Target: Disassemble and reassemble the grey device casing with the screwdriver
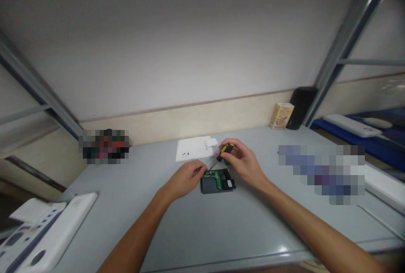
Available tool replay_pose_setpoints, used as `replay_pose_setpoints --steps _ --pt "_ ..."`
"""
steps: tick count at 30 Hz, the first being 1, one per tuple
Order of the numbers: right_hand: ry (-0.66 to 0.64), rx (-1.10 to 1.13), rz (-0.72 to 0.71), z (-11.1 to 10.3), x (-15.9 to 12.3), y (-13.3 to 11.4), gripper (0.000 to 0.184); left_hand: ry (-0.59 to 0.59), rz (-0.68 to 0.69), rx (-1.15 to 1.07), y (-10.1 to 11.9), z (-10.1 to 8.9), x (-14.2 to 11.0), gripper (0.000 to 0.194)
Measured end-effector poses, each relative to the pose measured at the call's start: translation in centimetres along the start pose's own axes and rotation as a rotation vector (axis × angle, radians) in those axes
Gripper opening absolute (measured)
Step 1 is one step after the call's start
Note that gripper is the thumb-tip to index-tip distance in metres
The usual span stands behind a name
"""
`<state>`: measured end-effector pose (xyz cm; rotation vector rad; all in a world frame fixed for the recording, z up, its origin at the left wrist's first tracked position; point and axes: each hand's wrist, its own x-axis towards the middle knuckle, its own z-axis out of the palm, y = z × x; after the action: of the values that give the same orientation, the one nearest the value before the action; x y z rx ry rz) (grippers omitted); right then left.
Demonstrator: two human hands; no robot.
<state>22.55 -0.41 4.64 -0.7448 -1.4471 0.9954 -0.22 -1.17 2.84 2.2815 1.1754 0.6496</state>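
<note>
A small dark device with a bare green circuit board (219,179) lies on the grey table in front of me. My right hand (243,161) grips the black and yellow handle of a screwdriver (227,150). Its thin shaft slants down to the left, and the tip is at the board's upper left part. My left hand (189,176) is at the device's upper left corner, thumb and fingers pinched close to the screwdriver tip. What those fingers hold, if anything, is too small to make out.
Behind the device, a white sheet (193,148) carries several tiny dark bits and a white rounded case (211,142). A carton (281,115) and a black speaker-like box (301,107) stand at the back right. White panels (68,226) lie at left. Blurred patches hide items on both sides.
</note>
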Motion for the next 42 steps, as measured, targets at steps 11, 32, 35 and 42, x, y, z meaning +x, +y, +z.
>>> replay_pose_setpoints --steps 11,32,35,42 --pt "-0.004 -0.026 0.000 0.2 -0.1 0.2 0.028 -0.002 0.004 0.004 0.2 -0.1 0.1 0.032" --pt "-0.028 -0.055 -0.016 0.2 0.1 0.4 0.029 -0.004 0.006 0.014 0.1 -0.1 0.0 0.033" --pt "-0.113 -0.105 -0.033 0.6 1.1 -0.6 0.026 0.002 0.000 0.003 0.1 0.0 0.0 0.032" --pt "-0.214 -0.298 -0.202 2.6 5.2 -1.8 0.014 0.015 -0.022 -0.016 0.0 0.2 0.1 0.032"
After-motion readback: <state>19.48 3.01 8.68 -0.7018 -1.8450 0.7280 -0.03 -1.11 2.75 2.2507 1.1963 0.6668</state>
